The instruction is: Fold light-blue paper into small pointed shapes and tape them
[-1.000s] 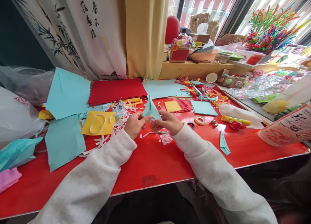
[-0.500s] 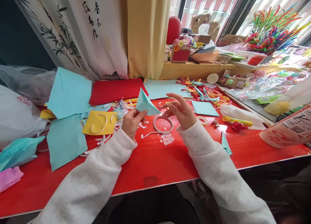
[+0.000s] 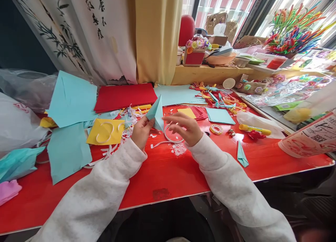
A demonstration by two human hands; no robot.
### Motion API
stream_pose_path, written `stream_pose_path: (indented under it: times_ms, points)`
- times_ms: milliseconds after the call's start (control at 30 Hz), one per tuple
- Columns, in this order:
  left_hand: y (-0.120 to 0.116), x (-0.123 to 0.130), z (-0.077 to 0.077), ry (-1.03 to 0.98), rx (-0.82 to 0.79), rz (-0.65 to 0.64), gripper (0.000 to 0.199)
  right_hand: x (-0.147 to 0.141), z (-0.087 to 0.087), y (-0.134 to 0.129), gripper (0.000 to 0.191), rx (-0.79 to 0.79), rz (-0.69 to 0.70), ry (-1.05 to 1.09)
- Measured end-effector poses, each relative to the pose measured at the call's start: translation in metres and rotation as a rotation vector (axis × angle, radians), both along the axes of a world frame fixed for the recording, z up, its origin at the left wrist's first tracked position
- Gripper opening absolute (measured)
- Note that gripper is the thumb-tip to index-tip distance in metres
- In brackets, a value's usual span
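My left hand [image 3: 141, 132] is pinching folded light-blue paper [image 3: 156, 113]; just to its right, my right hand [image 3: 189, 128] is hovering released, loosely spread, pointing left.

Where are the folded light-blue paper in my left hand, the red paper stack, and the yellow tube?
Folded light-blue paper [image 3: 157, 113]: head view, middle of its visible folded side.
Red paper stack [image 3: 124, 96]: head view, middle of the top sheet.
Yellow tube [image 3: 254, 130]: head view, middle of its barrel.
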State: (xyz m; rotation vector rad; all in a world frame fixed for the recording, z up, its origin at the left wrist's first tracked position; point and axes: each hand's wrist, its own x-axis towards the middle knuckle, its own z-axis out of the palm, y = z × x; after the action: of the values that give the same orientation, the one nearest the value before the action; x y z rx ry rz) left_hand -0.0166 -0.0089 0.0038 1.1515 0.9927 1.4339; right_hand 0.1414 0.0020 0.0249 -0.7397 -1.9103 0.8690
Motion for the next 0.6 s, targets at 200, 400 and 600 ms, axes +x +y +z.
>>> stream_pose_path:
  times_ms: [200, 400, 600]
  points:
    - [-0.0004, 0.0018, -0.002, 0.147, 0.055, -0.121, 0.028, -0.0035, -0.0042, 0.0076, 0.039, -0.529, 0.003, 0.179]
    - [-0.0037, 0.0048, 0.001, 0.204, 0.055, -0.055, 0.028, -0.0033, -0.0094, 0.0104, 0.031, -0.538, 0.045, 0.147]
    - [-0.002, 0.0012, 0.0025, 0.255, 0.181, 0.031, 0.025, -0.0029, -0.0087, 0.0101, 0.028, -0.511, 0.065, 0.101]
